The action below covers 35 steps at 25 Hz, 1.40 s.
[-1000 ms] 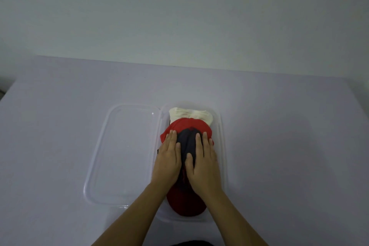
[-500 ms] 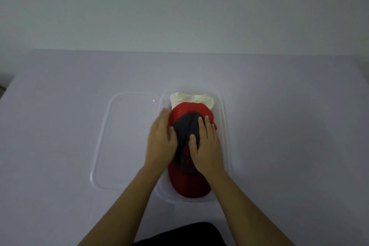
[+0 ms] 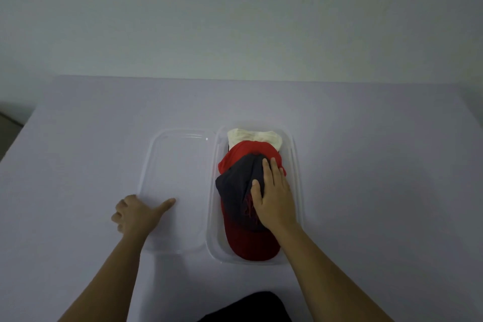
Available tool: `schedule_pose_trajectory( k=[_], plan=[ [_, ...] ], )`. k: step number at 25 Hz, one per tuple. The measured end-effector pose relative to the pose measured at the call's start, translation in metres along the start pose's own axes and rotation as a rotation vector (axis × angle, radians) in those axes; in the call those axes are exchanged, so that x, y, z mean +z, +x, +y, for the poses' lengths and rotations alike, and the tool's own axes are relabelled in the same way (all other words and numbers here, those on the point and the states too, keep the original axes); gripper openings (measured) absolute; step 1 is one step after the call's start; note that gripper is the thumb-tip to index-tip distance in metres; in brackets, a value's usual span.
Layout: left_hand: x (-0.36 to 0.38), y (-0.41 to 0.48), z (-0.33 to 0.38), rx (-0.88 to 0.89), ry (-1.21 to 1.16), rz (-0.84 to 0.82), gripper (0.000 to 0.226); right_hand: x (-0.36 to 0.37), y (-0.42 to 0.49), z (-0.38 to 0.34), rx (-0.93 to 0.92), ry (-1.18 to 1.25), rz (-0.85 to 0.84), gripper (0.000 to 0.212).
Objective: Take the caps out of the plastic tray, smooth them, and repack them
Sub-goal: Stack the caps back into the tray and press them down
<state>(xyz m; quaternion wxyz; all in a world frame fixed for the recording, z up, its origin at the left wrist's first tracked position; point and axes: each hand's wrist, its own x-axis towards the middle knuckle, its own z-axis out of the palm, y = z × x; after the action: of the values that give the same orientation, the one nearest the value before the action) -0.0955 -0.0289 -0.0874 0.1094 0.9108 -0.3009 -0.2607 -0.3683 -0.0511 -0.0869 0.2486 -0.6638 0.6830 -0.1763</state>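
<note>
A clear plastic tray [image 3: 298, 191] sits on the table and holds stacked caps. A cream cap [image 3: 251, 136] peeks out at the far end. A red cap [image 3: 248, 243] lies over it with its brim toward me. A dark navy cap [image 3: 235, 180] lies on top. My right hand [image 3: 274, 198] rests flat on the navy cap, fingers together, pressing down. My left hand [image 3: 136, 213] is at the near left edge of the clear lid [image 3: 177, 165], thumb on top of the lid, the other fingers curled at its rim.
The clear lid lies flat on the pale lilac table [image 3: 379, 165], touching the tray's left side. A plain wall rises behind the table's far edge. A dark piece of clothing [image 3: 248, 306] shows at the bottom.
My left hand left the caps and moved left and nearer, onto the lid's edge. My right hand stayed flat on the navy cap.
</note>
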Motion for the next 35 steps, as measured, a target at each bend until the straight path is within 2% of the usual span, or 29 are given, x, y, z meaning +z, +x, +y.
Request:
schedule_pose_trajectory(
  k=[2,4,7,9,12,14,16,17,18,21,24,26,28,30,35],
  plan=[
    [-0.012,0.002,0.001,0.013,-0.105,-0.001,0.096,-0.004,0.000,-0.002,-0.005,-0.015,-0.017,0.070],
    [-0.033,-0.002,0.004,0.063,-0.255,-0.014,0.075,-0.011,-0.001,-0.004,-0.015,-0.017,-0.050,0.066],
    [-0.077,-0.018,0.024,0.199,-0.346,0.070,0.052,-0.026,-0.003,-0.009,-0.031,0.092,-0.075,0.062],
    [-0.109,-0.038,0.046,0.388,-0.266,0.200,0.047,-0.039,-0.005,-0.018,-0.049,0.168,-0.059,0.064],
    [-0.148,-0.078,0.082,0.618,-0.187,0.356,0.056,-0.062,-0.008,-0.048,-0.043,0.369,-0.051,0.061],
    [-0.154,-0.096,0.099,0.671,-0.364,0.257,0.064,-0.081,-0.008,-0.072,0.042,0.607,-0.092,0.058],
    [-0.132,-0.105,0.108,0.622,-0.641,-0.010,0.069,-0.100,-0.010,-0.079,0.141,0.898,-0.097,0.061],
    [-0.113,-0.109,0.108,0.570,-0.700,-0.111,0.067,-0.107,-0.013,-0.075,0.188,0.987,-0.066,0.065],
    [-0.094,-0.113,0.106,0.528,-0.699,-0.165,0.064,-0.114,-0.019,-0.070,0.221,0.994,-0.034,0.066],
    [-0.036,-0.121,0.089,0.473,-0.566,-0.215,0.051,-0.104,-0.043,-0.041,0.372,0.723,0.026,0.058],
    [0.005,-0.115,0.073,0.407,-0.473,-0.293,0.062,-0.074,-0.060,-0.017,0.477,0.644,0.021,0.058],
    [0.017,-0.114,0.069,0.434,-0.472,-0.321,0.066,-0.063,-0.062,-0.010,0.476,0.621,0.000,0.059],
    [0.023,-0.113,0.069,0.522,-0.486,-0.324,0.063,-0.060,-0.057,-0.005,0.449,0.613,-0.013,0.059],
    [0.027,-0.111,0.071,0.587,-0.402,-0.309,0.057,-0.062,-0.050,-0.003,0.441,0.603,-0.034,0.058],
    [0.033,-0.103,0.074,0.610,-0.291,-0.277,0.056,-0.058,-0.044,-0.003,0.466,0.595,-0.023,0.057]
  ],
)
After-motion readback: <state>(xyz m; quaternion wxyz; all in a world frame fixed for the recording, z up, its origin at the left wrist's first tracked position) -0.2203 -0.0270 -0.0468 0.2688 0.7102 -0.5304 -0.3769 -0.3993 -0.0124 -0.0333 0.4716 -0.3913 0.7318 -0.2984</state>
